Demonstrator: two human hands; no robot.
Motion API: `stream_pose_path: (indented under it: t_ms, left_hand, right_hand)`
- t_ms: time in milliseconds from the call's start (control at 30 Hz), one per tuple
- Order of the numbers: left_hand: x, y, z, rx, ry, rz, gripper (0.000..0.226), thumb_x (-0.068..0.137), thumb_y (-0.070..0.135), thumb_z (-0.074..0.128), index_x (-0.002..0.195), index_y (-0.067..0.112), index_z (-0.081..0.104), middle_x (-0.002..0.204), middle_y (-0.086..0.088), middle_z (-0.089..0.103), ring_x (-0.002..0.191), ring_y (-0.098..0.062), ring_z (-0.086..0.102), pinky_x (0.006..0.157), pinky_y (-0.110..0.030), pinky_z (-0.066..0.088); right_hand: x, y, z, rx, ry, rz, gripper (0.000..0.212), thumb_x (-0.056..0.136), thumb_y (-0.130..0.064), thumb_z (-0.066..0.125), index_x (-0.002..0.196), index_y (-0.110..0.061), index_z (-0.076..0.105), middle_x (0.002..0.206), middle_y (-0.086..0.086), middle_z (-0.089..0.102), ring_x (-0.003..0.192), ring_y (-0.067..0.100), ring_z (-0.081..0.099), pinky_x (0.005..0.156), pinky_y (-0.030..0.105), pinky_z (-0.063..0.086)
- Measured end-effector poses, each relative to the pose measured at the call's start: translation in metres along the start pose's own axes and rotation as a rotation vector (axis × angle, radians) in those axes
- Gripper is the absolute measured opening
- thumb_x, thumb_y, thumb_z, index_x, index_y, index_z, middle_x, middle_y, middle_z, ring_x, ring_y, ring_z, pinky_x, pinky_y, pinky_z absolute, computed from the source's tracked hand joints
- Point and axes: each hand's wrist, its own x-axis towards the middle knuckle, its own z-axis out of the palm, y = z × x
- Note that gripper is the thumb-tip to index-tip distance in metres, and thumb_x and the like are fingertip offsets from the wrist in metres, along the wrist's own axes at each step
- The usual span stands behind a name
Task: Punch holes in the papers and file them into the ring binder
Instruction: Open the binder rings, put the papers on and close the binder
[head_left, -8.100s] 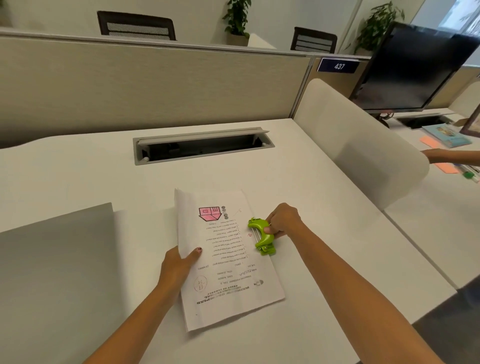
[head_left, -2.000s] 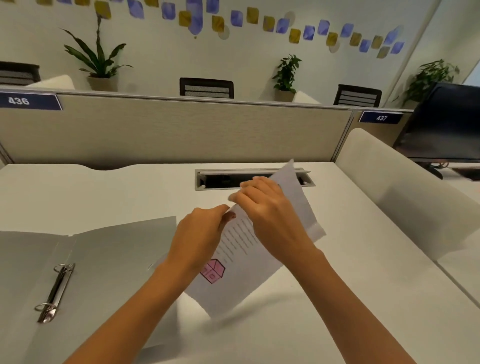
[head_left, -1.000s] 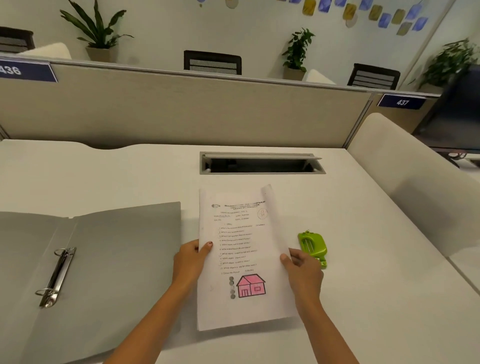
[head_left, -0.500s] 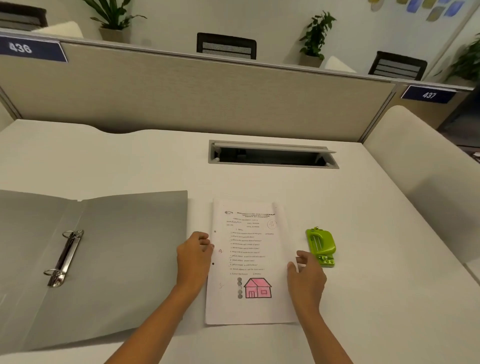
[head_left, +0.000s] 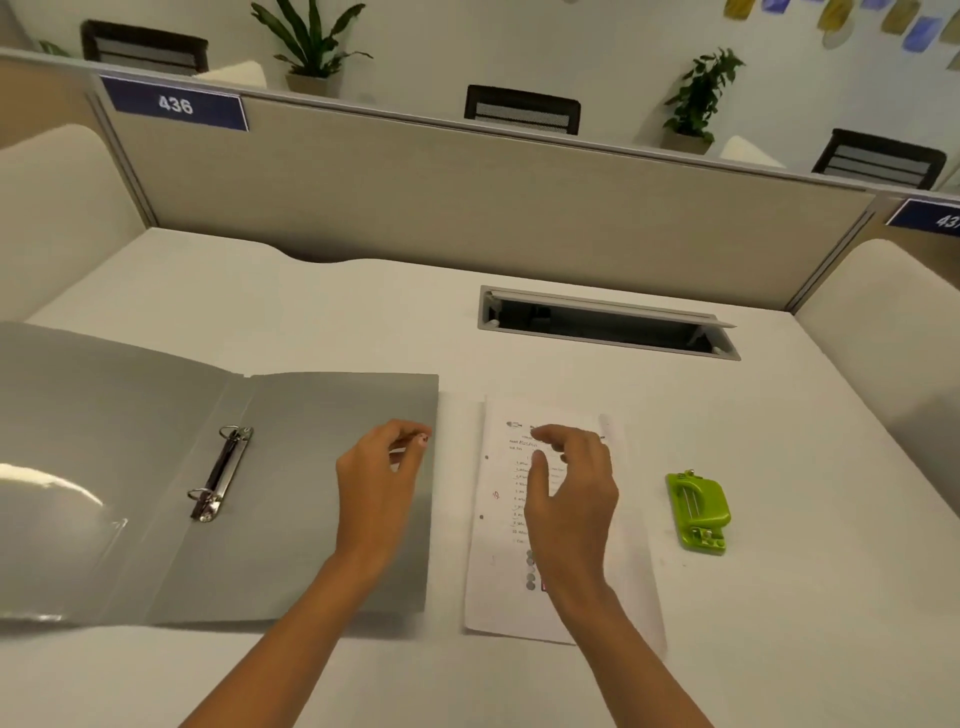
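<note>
A printed sheet of paper (head_left: 498, 571) lies flat on the white desk, with two punched holes along its left edge. My right hand (head_left: 569, 499) hovers over the sheet, fingers apart, holding nothing. My left hand (head_left: 382, 478) is over the right flap of the open grey ring binder (head_left: 156, 467), fingers loosely curled and empty. The binder's metal rings (head_left: 218, 473) look closed and bare. A green hole punch (head_left: 698, 512) sits on the desk to the right of the paper.
A recessed cable tray (head_left: 602, 322) with its lid up is set into the desk behind the paper. Beige partitions (head_left: 467, 208) close the desk at the back and both sides. Chairs and potted plants stand beyond.
Both hands have let go of the sheet. My left hand moved left onto the binder flap and my right hand moved over the paper's middle. The view shifted left.
</note>
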Motion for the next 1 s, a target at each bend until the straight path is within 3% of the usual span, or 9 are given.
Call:
stream_pose_path:
  t_ms: [200, 367, 500, 667, 800, 1000]
  left_hand:
    - [0.013, -0.030, -0.064, 0.024, 0.089, -0.019, 0.011, 0.089, 0.013, 0.062, 0.091, 0.019, 0.072, 0.088, 0.010, 0.071, 0.086, 0.000, 0.064, 0.074, -0.003, 0.045]
    - [0.025, -0.071, -0.126, 0.079, 0.147, -0.054, 0.012, 0.090, 0.013, 0.062, 0.095, 0.017, 0.071, 0.093, 0.005, 0.070, 0.089, -0.008, 0.064, 0.078, -0.018, 0.050]
    - [0.036, -0.103, -0.163, 0.074, 0.190, -0.172, 0.015, 0.089, 0.007, 0.061, 0.090, 0.017, 0.073, 0.089, 0.005, 0.071, 0.084, -0.004, 0.063, 0.070, -0.004, 0.044]
    - [0.038, -0.139, -0.189, 0.083, 0.104, -0.213, 0.013, 0.086, 0.010, 0.064, 0.088, 0.020, 0.073, 0.090, 0.007, 0.072, 0.089, -0.004, 0.064, 0.081, -0.023, 0.049]
    - [0.038, -0.156, -0.196, 0.103, -0.016, -0.172, 0.018, 0.082, 0.007, 0.068, 0.084, 0.023, 0.075, 0.087, 0.009, 0.072, 0.084, -0.005, 0.066, 0.079, -0.023, 0.051]
    - [0.043, -0.169, -0.193, 0.138, -0.135, -0.096, 0.014, 0.078, 0.006, 0.071, 0.076, 0.020, 0.073, 0.078, 0.013, 0.069, 0.082, 0.001, 0.063, 0.072, -0.015, 0.051]
  right_hand:
    - [-0.017, -0.066, 0.051, 0.243, -0.194, -0.046, 0.019, 0.086, -0.006, 0.062, 0.101, -0.017, 0.064, 0.098, -0.006, 0.062, 0.088, 0.004, 0.059, 0.078, 0.006, 0.045]
    - [-0.041, -0.103, 0.108, 0.357, -0.348, 0.000, 0.012, 0.088, -0.010, 0.063, 0.097, -0.016, 0.067, 0.095, -0.005, 0.066, 0.085, 0.001, 0.059, 0.075, 0.005, 0.045]
    - [-0.059, -0.118, 0.152, 0.361, -0.460, 0.038, 0.009, 0.085, -0.012, 0.066, 0.092, -0.016, 0.070, 0.090, -0.006, 0.067, 0.084, 0.000, 0.059, 0.072, 0.005, 0.044]
    - [-0.078, -0.126, 0.191, 0.329, -0.549, 0.084, 0.011, 0.083, -0.013, 0.069, 0.092, -0.015, 0.073, 0.089, -0.004, 0.070, 0.076, -0.002, 0.059, 0.070, 0.003, 0.042]
    - [-0.089, -0.126, 0.211, 0.318, -0.623, 0.108, 0.016, 0.082, -0.016, 0.070, 0.097, -0.017, 0.076, 0.095, -0.003, 0.074, 0.080, 0.001, 0.064, 0.072, 0.003, 0.045]
    - [-0.095, -0.126, 0.229, 0.286, -0.680, 0.113, 0.011, 0.083, -0.026, 0.070, 0.090, -0.022, 0.077, 0.089, -0.007, 0.074, 0.086, 0.004, 0.063, 0.073, 0.009, 0.046]
